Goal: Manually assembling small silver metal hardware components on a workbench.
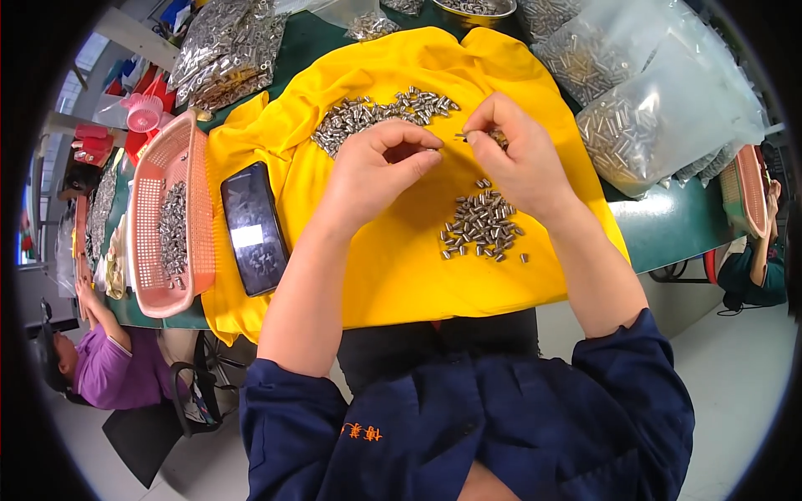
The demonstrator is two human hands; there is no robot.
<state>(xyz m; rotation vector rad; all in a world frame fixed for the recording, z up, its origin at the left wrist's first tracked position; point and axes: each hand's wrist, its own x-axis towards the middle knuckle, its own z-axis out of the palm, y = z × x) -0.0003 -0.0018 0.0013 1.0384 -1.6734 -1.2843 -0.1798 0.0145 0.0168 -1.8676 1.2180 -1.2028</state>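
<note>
Two loose heaps of shiny, stubby metal cylinders (483,227) lie on softly rumpled yellow cloth (393,292). The right hand's grip (518,163) pinches a slim, dark metal piece (460,136); whether the curled left hand (368,175) holds anything, I cannot tell.

Brightly lit, crisp at centre, bent and black at the rim.
Glares white off the dark phone (254,230), leaves a pale sheen on the green tabletop (668,232), glints on metal pieces (482,224) and clear bags (622,134); shades the folds of the yellow cloth (418,288) softly; bows straight edges and softens detail toward the sides.
</note>
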